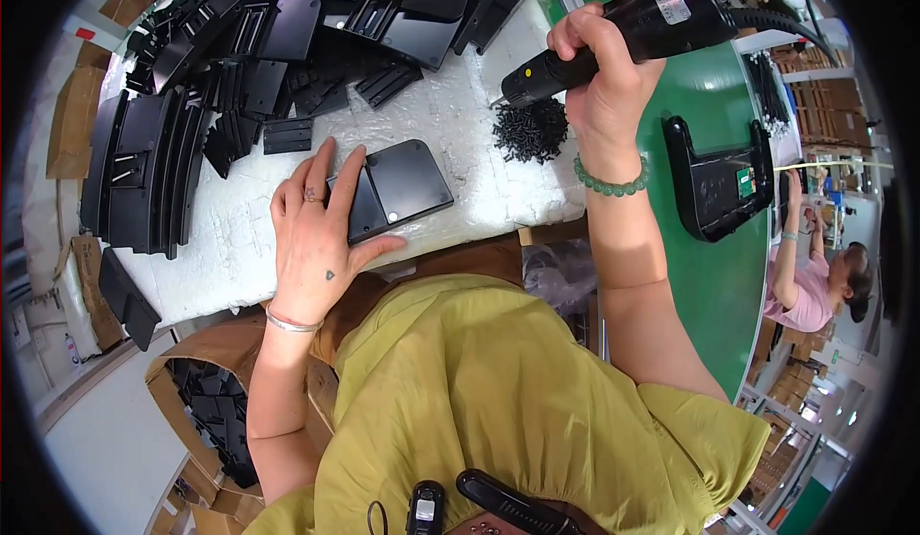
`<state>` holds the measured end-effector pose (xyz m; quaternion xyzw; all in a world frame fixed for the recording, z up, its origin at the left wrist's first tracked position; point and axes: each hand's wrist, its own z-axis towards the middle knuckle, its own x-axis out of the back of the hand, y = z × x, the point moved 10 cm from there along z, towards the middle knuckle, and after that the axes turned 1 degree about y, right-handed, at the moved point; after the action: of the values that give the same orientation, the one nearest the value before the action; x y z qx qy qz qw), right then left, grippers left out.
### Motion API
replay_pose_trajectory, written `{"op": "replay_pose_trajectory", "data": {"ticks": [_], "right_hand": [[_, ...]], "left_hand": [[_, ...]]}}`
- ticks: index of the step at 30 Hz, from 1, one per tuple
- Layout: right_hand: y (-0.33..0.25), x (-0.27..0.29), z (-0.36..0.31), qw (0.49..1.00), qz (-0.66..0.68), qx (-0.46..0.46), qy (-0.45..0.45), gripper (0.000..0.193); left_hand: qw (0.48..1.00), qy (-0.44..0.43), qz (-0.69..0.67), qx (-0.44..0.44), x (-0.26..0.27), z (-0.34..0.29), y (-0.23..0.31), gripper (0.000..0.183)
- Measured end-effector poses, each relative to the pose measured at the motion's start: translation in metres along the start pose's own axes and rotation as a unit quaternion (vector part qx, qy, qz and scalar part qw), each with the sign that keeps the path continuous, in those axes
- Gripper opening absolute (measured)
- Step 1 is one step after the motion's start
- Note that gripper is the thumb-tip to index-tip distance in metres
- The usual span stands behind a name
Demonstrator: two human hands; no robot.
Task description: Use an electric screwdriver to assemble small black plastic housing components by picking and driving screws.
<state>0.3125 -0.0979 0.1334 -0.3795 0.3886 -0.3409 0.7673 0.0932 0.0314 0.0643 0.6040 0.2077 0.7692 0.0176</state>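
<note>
My right hand [611, 75] is wrapped round a black electric screwdriver [661, 25], held tilted with its tip down to the left. That tip is at the upper left edge of a pile of small black screws [533, 132]; whether it touches one I cannot tell. My left hand [321, 223] lies with fingers spread at the left end of a flat black plastic part [407, 182]. Its index finger and thumb rest against the part's edges. The part lies on a white foam-like work surface [479, 195] covered in clear film.
Stacked black plastic parts [144, 175] and loose black pieces [259, 84] crowd the left and far side. On the green table [695, 286] at right lies a black U-shaped housing [719, 185] with a small circuit board. A cardboard box [177, 382] of black parts stands lower left. Another person [815, 286] works far right.
</note>
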Motion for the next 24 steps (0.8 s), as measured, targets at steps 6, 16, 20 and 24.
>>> {"op": "replay_pose_trajectory", "data": {"ticks": [6, 16, 20, 24], "right_hand": [[-0.021, -0.004, -0.008, 0.998, 0.059, -0.006, -0.001, 0.028], [-0.077, -0.027, -0.024, 0.982, 0.167, 0.033, -0.076, 0.037], [-0.092, -0.037, -0.034, 0.975, 0.186, 0.046, -0.113, 0.040], [-0.099, -0.048, -0.037, 0.963, 0.183, 0.061, -0.185, 0.042]], "left_hand": [[0.988, 0.133, -0.062, -0.055, 0.047, 0.025, 0.018, 0.054], [0.949, 0.123, -0.220, -0.188, 0.019, 0.074, 0.063, 0.014], [0.942, 0.147, -0.247, -0.175, 0.033, 0.065, 0.060, 0.013], [0.942, 0.150, -0.238, -0.183, 0.038, 0.064, 0.059, 0.013]]}}
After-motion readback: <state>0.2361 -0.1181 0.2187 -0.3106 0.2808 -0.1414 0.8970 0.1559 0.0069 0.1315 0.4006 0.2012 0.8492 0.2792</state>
